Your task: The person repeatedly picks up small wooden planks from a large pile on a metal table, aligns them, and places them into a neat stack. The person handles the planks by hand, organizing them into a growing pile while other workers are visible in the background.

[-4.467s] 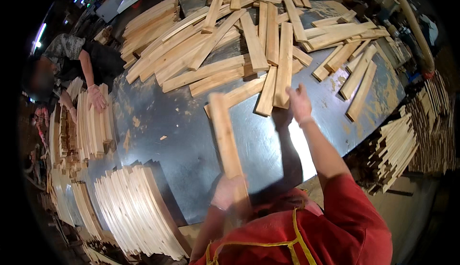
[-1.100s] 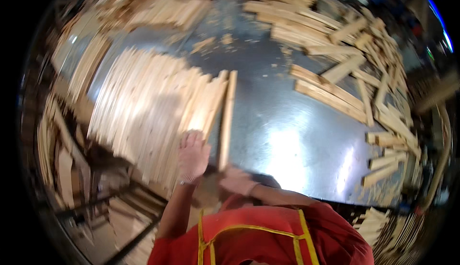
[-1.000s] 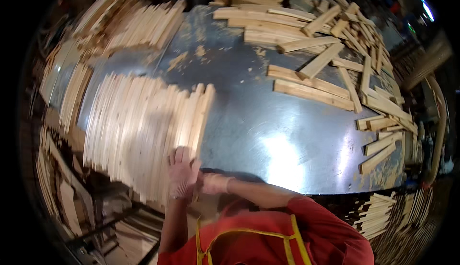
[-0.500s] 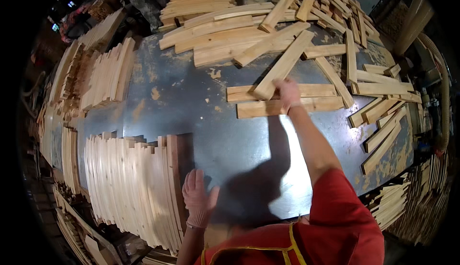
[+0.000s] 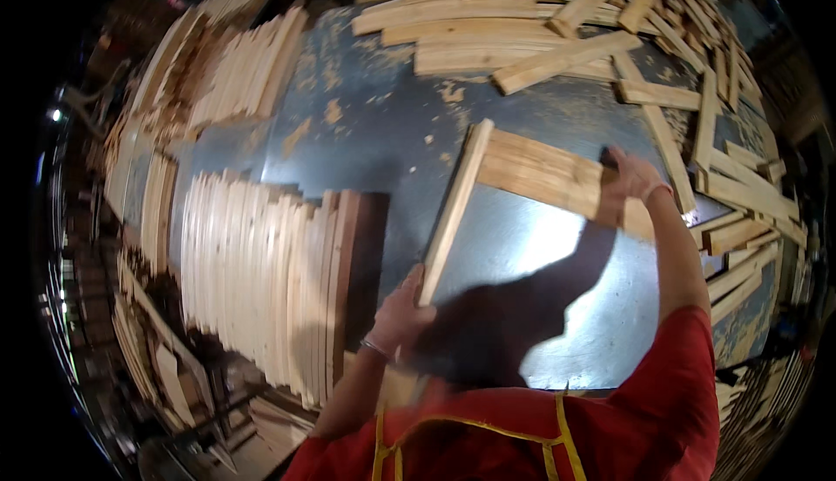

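Note:
My left hand (image 5: 401, 317), in a pale knit glove, is closed around the near end of a narrow wooden board (image 5: 458, 207). That board slants away from me, its far end by the left ends of two wooden boards (image 5: 540, 172) lying side by side on the dark table. Over the right part of this pair is my right hand (image 5: 637, 176), its fingers bent over the far edge. The hand and its shadow hide part of the boards there. Left of my left hand stands a row of light wooden strips (image 5: 261, 276), packed tightly together.
Loose boards (image 5: 740, 185) lie crisscrossed along the table's right side, with a larger heap (image 5: 688, 11) at the far right. Long boards (image 5: 488, 33) are layered at the back. Another row of strips (image 5: 248, 72) is at the far left. Wood flakes dot the dark tabletop (image 5: 348, 146).
The slanted board has come left from my right hand to my left, which has closed on its near end. My right hand has moved onto the paired boards, now close together. The view has shifted.

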Action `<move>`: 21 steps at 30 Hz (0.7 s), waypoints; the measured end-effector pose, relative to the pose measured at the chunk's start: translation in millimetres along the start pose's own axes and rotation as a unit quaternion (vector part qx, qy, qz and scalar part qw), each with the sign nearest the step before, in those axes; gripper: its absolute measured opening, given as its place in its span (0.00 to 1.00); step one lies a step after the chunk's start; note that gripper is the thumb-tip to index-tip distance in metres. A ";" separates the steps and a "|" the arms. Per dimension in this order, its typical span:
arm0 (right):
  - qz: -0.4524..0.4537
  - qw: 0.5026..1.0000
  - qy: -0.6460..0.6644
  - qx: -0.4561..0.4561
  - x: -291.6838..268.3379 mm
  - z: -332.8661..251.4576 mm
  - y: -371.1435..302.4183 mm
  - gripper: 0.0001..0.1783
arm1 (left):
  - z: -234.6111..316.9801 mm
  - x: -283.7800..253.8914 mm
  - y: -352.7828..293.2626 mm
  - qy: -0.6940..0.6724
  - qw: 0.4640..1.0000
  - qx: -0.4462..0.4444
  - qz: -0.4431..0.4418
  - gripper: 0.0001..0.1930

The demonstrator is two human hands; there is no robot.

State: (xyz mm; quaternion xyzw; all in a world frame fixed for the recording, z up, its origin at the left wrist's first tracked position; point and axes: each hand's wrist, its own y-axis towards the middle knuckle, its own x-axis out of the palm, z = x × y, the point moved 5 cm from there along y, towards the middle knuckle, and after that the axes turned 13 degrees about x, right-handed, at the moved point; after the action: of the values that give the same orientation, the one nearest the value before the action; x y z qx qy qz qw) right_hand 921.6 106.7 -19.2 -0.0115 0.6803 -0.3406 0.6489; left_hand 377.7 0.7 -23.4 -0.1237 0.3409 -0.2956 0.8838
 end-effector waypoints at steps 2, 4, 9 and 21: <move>-0.015 0.987 0.086 -0.136 35.7 -7.7 -30.9 0.45 | -17.4 7.6 -27.0 -0.339 0.939 -0.056 -0.008 0.35; -0.120 0.981 0.137 -0.070 53.4 -18.0 -63.3 0.40 | -8.8 3.3 -50.0 -0.481 0.875 -0.025 0.039 0.33; 0.078 0.984 0.125 -0.096 127.3 -57.7 -135.6 0.47 | -43.0 -15.0 -114.8 -0.575 0.816 -0.030 0.051 0.33; 0.137 0.972 0.191 0.017 128.7 -182.8 -250.9 0.36 | -97.3 -56.6 -197.6 0.282 0.926 0.090 0.234 0.35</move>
State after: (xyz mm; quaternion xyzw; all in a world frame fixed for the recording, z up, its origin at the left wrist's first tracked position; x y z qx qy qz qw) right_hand 631.4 -62.8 -25.4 0.1581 0.7809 -0.2556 0.5476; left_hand 191.9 -123.6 17.9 0.1282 0.5673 -0.1328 0.8026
